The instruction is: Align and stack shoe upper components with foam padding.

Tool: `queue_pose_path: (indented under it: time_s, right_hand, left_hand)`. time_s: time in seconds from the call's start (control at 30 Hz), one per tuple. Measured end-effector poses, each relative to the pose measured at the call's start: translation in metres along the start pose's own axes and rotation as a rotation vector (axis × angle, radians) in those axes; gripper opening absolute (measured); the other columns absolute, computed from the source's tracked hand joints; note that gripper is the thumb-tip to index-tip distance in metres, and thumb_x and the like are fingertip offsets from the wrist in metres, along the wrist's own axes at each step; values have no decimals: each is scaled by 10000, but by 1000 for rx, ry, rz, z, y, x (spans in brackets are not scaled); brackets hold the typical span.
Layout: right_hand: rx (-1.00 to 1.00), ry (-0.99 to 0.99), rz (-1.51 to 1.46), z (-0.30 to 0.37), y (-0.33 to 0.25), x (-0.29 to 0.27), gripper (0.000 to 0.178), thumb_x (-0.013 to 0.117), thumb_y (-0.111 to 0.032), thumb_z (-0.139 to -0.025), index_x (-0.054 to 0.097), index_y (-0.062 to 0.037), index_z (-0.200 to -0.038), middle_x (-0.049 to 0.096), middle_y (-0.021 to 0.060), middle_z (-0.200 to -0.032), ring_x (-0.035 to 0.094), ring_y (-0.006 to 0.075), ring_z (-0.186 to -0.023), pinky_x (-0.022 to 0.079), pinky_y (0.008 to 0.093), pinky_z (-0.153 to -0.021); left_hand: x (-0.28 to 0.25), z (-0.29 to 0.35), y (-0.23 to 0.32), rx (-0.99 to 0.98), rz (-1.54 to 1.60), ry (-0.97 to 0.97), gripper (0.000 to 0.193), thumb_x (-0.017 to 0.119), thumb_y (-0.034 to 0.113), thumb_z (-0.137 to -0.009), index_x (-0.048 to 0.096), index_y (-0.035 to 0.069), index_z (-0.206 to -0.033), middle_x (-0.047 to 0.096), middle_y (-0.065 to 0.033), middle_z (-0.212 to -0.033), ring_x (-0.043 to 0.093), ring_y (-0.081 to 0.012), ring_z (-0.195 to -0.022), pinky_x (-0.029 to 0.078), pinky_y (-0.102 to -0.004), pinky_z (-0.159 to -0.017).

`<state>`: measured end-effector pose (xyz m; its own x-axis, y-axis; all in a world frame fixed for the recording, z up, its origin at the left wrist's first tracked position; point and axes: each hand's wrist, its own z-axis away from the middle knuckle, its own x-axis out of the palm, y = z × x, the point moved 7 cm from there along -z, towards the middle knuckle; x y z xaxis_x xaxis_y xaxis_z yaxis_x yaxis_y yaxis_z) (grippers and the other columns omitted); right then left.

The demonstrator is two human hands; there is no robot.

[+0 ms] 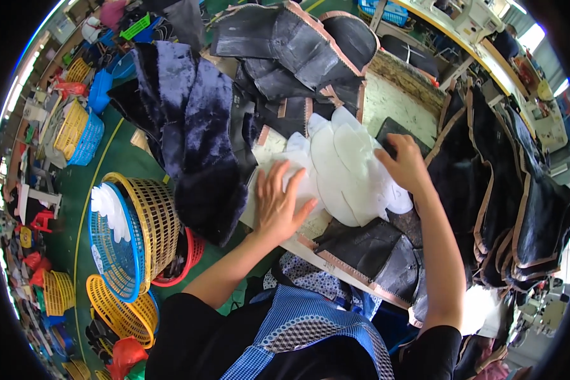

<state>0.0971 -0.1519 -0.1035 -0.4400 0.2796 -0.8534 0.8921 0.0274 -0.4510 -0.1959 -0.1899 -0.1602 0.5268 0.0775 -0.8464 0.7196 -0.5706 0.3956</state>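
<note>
A fanned pile of thin white leaf-shaped pieces lies on the table in front of me. They overlap one another, and their material is not clear. My left hand rests with spread fingers on the pile's left side. At the pile's right edge is my right hand, its thumb near the white pieces and its bent fingers apart from the thumb, over a dark patch. Nothing shows between them. Below the pile sit black panels with pinkish zigzag edging.
More black edged panels are heaped at the table's far side. Dark plush fabric hangs over its left edge. Black pieces with tan borders hang at right. A yellow basket and a blue basket stand on the green floor.
</note>
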Motion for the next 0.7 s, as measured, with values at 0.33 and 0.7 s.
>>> queue_pose_path:
  time_s: [0.33,0.7]
  right_hand:
    - [309,-203,-824,-37,-14,30,244,756,-100,-863,580,-21,-1012,645,22,-881,601,96,-798,461,265,-671]
    - [-174,-33,159,-22,-53,-22,371,769,-220,-833,685,-59,-1156,708,147,-1057,685,366,-1003,553,457,-848]
  left_hand:
    - [-17,2,-2,-24,95,94,692,688,403,-959,433,61,-1503,331,-236,-1544,327,-457,-1455,195,-633,-1211]
    - [9,-51,49,208,317,19,567,724,260,-931,521,83,-1430,411,-208,-1511,352,-438,-1462,296,-596,-1197]
